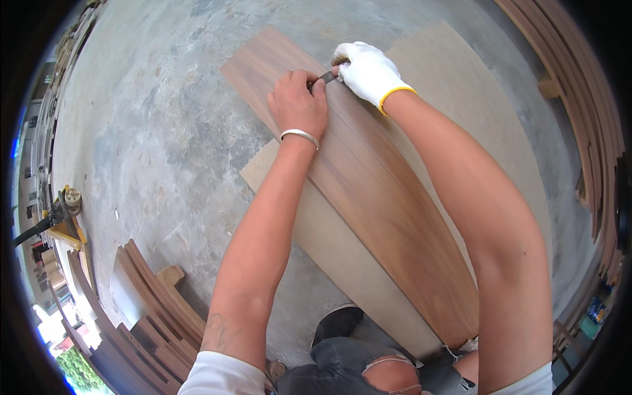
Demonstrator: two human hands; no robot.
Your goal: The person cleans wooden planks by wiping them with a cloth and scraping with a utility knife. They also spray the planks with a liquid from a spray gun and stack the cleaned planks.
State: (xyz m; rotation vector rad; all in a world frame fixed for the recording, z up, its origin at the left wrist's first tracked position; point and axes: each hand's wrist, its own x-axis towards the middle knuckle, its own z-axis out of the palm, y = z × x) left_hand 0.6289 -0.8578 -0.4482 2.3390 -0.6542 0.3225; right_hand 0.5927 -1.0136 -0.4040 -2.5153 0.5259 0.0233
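Note:
A long reddish-brown wooden board [388, 197] slants from the upper middle down to my knees. Over its far part, my left hand [299, 102], bare with a silver bangle at the wrist, closes its fingers on one end of a small dark flat strip [328, 78]. At the board's far right edge, my right hand [368, 71], in a white knitted glove with a yellow cuff, pinches the strip's other end. The strip looks like a blade or scraper, but the fingers hide much of it.
A pale tan panel [461, 99] lies under the board, showing along both sides. Stacked wooden planks [155, 309] stand at the lower left, and more long planks [559, 72] line the right. A yellow-and-black tool [66, 207] sits at the left. My shoe [336, 322] rests on the concrete floor [164, 118].

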